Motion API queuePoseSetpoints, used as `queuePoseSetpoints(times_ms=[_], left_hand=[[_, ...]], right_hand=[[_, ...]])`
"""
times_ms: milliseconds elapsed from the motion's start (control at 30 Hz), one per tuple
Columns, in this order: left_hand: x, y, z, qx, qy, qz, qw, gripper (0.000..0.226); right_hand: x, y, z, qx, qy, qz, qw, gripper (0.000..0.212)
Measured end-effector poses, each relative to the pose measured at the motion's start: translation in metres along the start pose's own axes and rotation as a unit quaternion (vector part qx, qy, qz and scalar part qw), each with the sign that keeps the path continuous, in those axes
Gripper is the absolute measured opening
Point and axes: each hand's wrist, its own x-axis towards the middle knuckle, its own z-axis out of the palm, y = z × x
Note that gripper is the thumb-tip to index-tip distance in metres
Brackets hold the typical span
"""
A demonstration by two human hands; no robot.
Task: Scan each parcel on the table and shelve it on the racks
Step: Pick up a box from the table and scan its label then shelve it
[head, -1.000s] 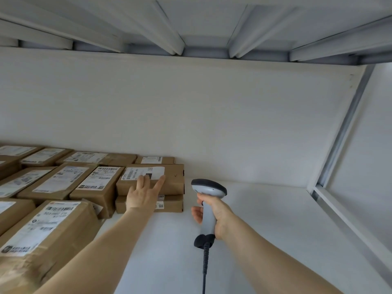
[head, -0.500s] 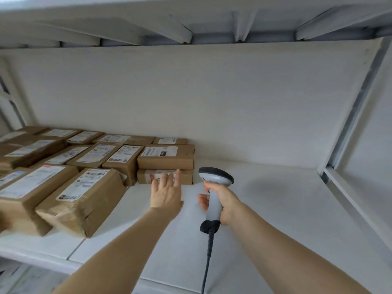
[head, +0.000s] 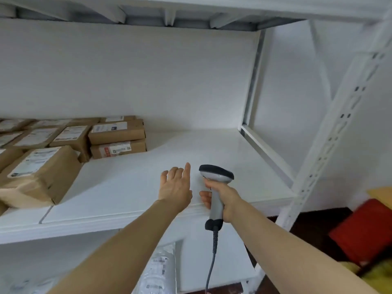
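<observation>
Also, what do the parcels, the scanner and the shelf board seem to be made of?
Parcels: matte brown kraft paper or cardboard, creased at corners, white paper labels. Scanner: smooth plastic, grey body and black top, slight sheen. Shelf board: white, faintly glossy; painted wood or laminate, cannot tell.

Brown cardboard parcels (head: 117, 132) — smooth white shelf (head: 212, 149)
</observation>
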Motion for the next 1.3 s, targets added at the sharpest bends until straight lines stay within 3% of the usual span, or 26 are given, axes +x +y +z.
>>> queuePoseSetpoints(times_ms=[333, 567, 800, 1100, 1300], left_hand=[[-0.054, 0.205, -0.009, -0.026, -0.009, 0.182, 0.983, 0.075], [-0.102, 0.426, -0.008, -0.036, -0.032, 0.299, 0.953, 0.075], [-0.17, 0.635, -0.004, -0.058, -0.071, 0.411, 0.907, 0.079], [-0.175, 0.808, 0.008, -0.057, -0.089, 0.482, 0.87, 0.081], [-0.14, 0.918, 0.033, -0.08, -0.127, 0.49, 0.859, 0.079]], right_hand=[[-0.109, 0.026, -0.199, 0.115, 0.141, -0.022, 0.983, 0.026], [-0.216, 0.043, -0.416, 0.187, 0.207, -0.05, 0.959, 0.031], [-0.322, 0.062, -0.626, 0.316, 0.375, -0.083, 0.868, 0.026], [-0.36, 0.074, -0.772, 0.403, 0.451, -0.095, 0.791, 0.025], [-0.342, 0.049, -0.866, 0.416, 0.488, -0.096, 0.762, 0.023]])
